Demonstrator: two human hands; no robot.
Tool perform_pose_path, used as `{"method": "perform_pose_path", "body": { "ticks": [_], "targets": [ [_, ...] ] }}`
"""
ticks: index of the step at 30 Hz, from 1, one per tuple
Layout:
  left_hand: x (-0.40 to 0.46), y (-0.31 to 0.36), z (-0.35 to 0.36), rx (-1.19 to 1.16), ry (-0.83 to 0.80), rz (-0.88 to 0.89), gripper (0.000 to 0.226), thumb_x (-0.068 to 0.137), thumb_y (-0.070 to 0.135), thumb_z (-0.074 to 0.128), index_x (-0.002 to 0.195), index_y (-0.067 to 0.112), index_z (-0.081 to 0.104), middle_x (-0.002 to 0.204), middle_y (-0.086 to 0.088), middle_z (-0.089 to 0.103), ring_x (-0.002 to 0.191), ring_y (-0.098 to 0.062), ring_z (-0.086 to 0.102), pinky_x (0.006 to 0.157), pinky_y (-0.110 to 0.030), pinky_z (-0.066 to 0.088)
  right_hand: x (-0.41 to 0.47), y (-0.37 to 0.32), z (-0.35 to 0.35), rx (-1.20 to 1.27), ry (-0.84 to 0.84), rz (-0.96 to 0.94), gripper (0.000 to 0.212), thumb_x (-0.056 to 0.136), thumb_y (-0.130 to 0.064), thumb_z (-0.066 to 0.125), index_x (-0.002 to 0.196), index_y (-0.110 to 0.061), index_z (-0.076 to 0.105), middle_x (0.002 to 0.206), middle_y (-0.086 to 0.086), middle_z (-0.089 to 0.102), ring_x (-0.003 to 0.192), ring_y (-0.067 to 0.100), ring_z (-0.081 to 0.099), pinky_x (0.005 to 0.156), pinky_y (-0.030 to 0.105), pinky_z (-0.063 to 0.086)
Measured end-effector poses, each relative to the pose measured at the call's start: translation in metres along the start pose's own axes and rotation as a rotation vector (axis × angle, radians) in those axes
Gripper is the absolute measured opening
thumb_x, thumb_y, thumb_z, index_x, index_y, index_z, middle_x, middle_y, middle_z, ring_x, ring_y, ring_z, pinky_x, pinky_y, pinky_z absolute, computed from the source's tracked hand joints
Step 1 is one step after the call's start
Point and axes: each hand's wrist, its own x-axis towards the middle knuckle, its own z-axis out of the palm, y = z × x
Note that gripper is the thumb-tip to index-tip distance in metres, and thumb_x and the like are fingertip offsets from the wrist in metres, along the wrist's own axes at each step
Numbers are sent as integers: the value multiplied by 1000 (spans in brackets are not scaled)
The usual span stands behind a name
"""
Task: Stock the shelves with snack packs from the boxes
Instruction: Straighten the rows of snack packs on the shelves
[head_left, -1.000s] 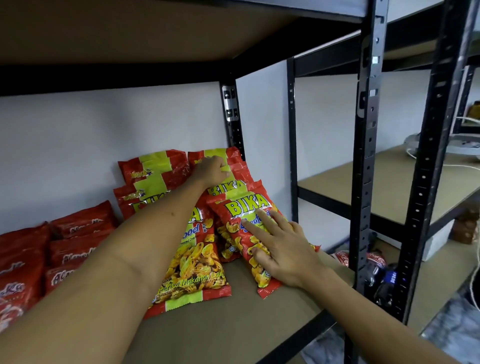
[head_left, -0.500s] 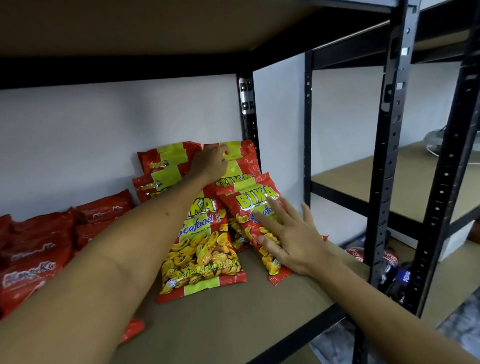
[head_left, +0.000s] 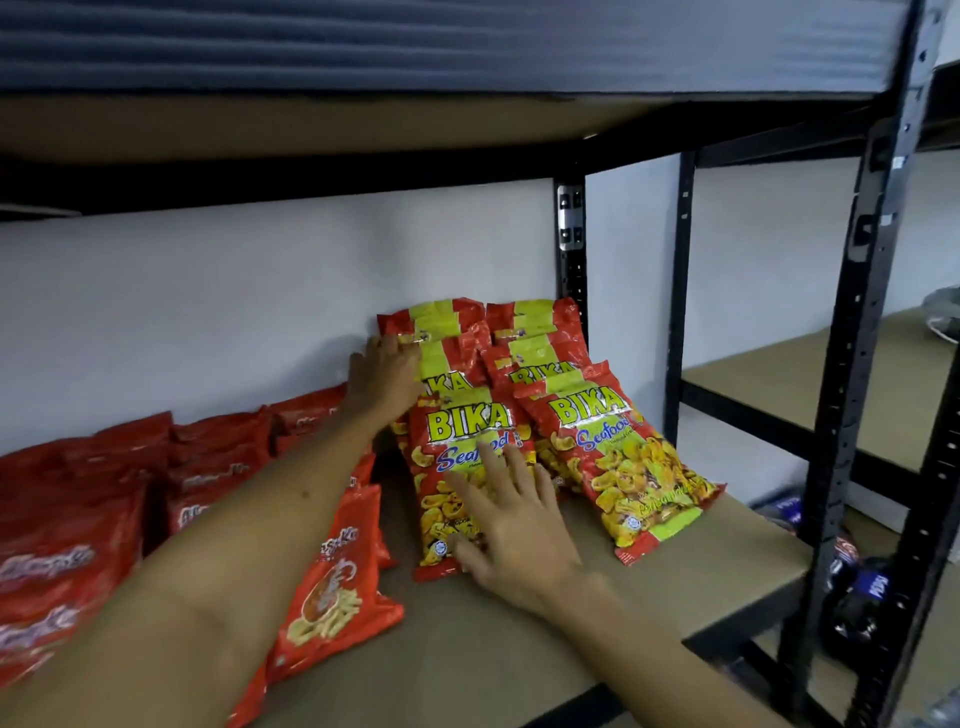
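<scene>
Glossy crinkled foil snack packs (head_left: 613, 457)

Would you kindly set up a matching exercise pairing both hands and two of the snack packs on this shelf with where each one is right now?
Things:
1. left hand
2. right hand
3. right-hand BIKA pack
4. plain red packs

Places or states:
A. lying untouched at the shelf's right end
B. flat, fingers spread, on the front BIKA pack
C. filling the shelf's left side
D. at the left edge of the rear BIKA packs

Pairs: 1-D, 2-B, 3-A, 4-C
</scene>
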Motion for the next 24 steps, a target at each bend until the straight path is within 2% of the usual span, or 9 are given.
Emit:
{"method": "perform_pose_path", "body": {
  "ticks": [2, 5, 10, 14, 17, 20, 22, 24],
  "targets": [
    [0, -2, -2, -22, 13, -19, 40, 91, 20, 61, 130, 16, 54, 131, -14, 50, 120, -32, 49, 99, -49, 43, 10, -4, -1, -56, -87, -29, 57, 96, -60, 29, 149, -43, 18, 164, 0, 0, 149, 33, -13, 116, 62, -3],
    [7, -14, -10, -60, 58, -3, 30, 91, 13, 59, 121, 12, 62, 118, -13, 61, 111, -31, 56, 94, -46, 48, 18, -2, -8, -67, -121, -127, 54, 97, -62, 24, 149, -47, 22, 163, -7, 5, 149, 29, -12, 115, 58, -6],
    [10, -16, -10, -203, 108, -10, 43, 86, 15, 70, 127, 12, 60, 111, -15, 69, 105, -32, 63, 90, -44, 52, 18, 20, -9, -68, -162, -238, 53, 96, -65, 21, 147, -53, 17, 162, -15, 6, 150, 22, -12, 118, 55, -2],
    [16, -22, -20, -254, 123, 12, 27, 91, 22, 63, 114, 9, 66, 111, -12, 69, 102, -29, 64, 85, -38, 49, 24, 26, -12, -51, -152, -240, 53, 93, -64, 24, 145, -52, 25, 161, -16, 11, 150, 19, -9, 119, 56, 3],
    [20, -32, -25, -298, 296, -196, 20, 94, 24, 57, 102, 6, 61, 98, -14, 64, 93, -31, 62, 74, -38, 47, 30, 24, -14, -46, -102, -236, 55, 89, -59, 27, 142, -48, 36, 161, -13, 18, 151, 19, -3, 119, 56, -1],
    [11, -37, -23, -471, 298, -515, 40, 89, 34, 63, 112, 3, 51, 109, -20, 61, 102, -36, 59, 77, -42, 48, 34, 22, -14, -21, -79, -222, 58, 87, -60, 28, 142, -45, 38, 161, -11, 18, 151, 18, -2, 119, 54, -4],
    [4, -30, -17, -804, 200, -751, 53, 85, 32, 70, 122, 1, 47, 122, -22, 59, 111, -37, 58, 80, -39, 50, 33, 25, -12, 6, -90, -190, 60, 86, -62, 28, 144, -46, 34, 162, -11, 16, 151, 17, -4, 119, 53, -5],
    [-5, -17, -11, -1219, 85, -882, 53, 81, 26, 76, 120, 0, 54, 121, -17, 63, 104, -30, 64, 66, -30, 52, 29, 29, -10, 20, -102, -165, 61, 85, -62, 28, 144, -47, 32, 162, -11, 14, 151, 16, -5, 119, 52, -5]
  ]
}}
